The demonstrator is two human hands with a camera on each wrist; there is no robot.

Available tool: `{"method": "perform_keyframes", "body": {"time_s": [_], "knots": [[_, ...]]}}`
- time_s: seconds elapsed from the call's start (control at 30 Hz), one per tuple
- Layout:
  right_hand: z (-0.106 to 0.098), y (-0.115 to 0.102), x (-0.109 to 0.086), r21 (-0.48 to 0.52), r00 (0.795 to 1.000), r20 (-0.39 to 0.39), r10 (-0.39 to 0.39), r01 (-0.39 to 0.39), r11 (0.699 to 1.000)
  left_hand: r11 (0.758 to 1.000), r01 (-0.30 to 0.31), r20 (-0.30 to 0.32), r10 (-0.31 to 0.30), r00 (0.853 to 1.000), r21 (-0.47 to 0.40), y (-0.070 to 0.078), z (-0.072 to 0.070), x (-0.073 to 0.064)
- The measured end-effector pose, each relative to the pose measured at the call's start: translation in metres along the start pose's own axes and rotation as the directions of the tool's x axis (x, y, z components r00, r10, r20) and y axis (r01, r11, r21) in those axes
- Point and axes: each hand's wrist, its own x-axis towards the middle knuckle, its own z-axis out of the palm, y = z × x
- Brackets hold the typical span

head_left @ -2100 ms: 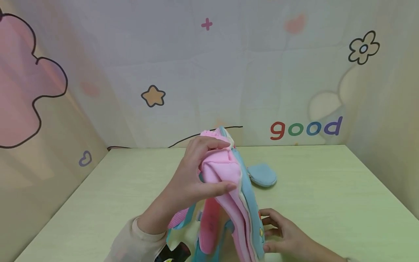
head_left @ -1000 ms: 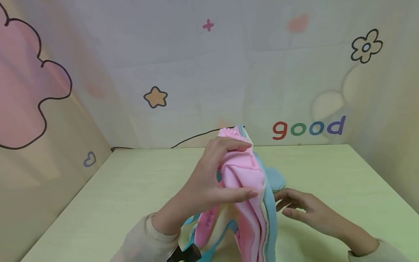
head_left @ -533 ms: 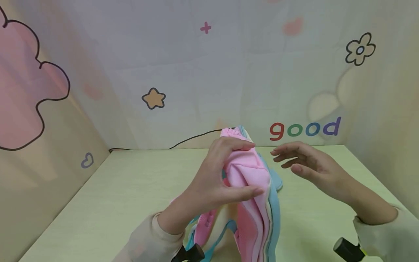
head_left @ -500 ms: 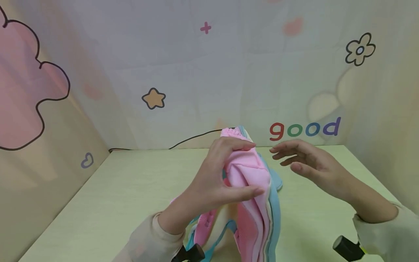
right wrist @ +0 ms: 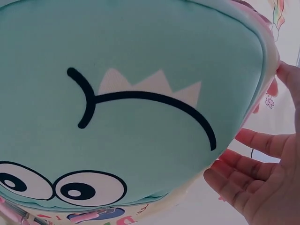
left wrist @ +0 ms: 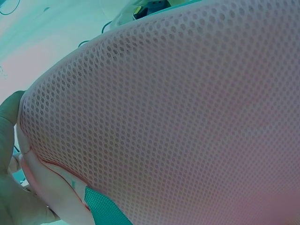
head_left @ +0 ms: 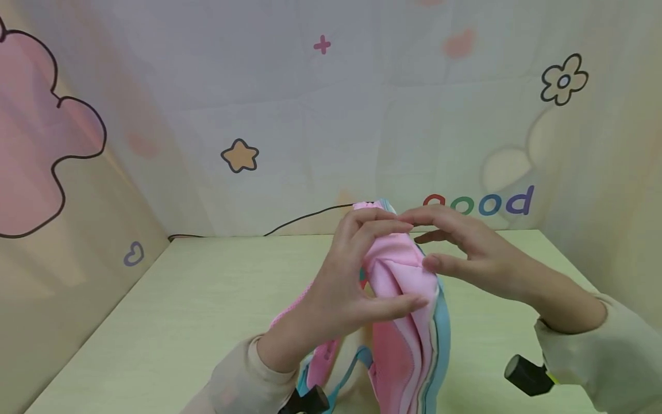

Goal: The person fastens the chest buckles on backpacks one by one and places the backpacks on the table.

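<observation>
A child's backpack (head_left: 400, 276) in pink and light blue stands on edge on the table, straps toward the left. My left hand (head_left: 351, 276) grips its pink side, fingers over the far part and thumb on the near part. In the left wrist view, the pink mesh back panel (left wrist: 154, 117) fills most of the picture. My right hand (head_left: 476, 253) is at the blue front's edge, thumb touching the pink side and fingers loosely bent, not closed round it. The right wrist view shows the front's cartoon face (right wrist: 140, 98) upside down.
A pale green table (head_left: 217, 293) spreads around the backpack, with a printed cloth backdrop (head_left: 289, 103) behind it and at the sides. Black wrist cameras (head_left: 528, 375) sit beneath the sleeves. A blue strap (head_left: 351, 368) hangs at the backpack's left.
My right hand has risen from the lower right and come leftward to the backpack. The backpack has shifted right in my left hand. The small blue pouch behind it is now hidden.
</observation>
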Motion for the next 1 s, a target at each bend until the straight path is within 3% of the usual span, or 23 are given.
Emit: {"method": "perform_keyframes", "body": {"time_s": [0.2,0.4,0.7,1.0], "knots": [[0.001,-0.002,-0.001,-0.005,1.000,0.001,0.021,-0.021,1.000,0.999,0.024,-0.002,-0.023,1.000,0.026,0.000,0.002,0.000],[0.002,-0.003,-0.003,-0.029,0.999,-0.006,0.045,-0.045,0.999,1.000,0.000,0.003,0.000,1.000,0.027,-0.001,0.001,0.001],[-0.003,-0.003,-0.008,-0.026,0.997,-0.009,0.072,-0.072,0.997,1.000,-0.004,0.053,0.005,0.999,-0.007,-0.003,-0.017,-0.003],[-0.008,-0.003,-0.016,-0.056,0.994,-0.017,0.105,-0.106,0.993,0.994,0.088,0.063,-0.092,0.994,0.057,-0.021,-0.029,-0.019]]}}
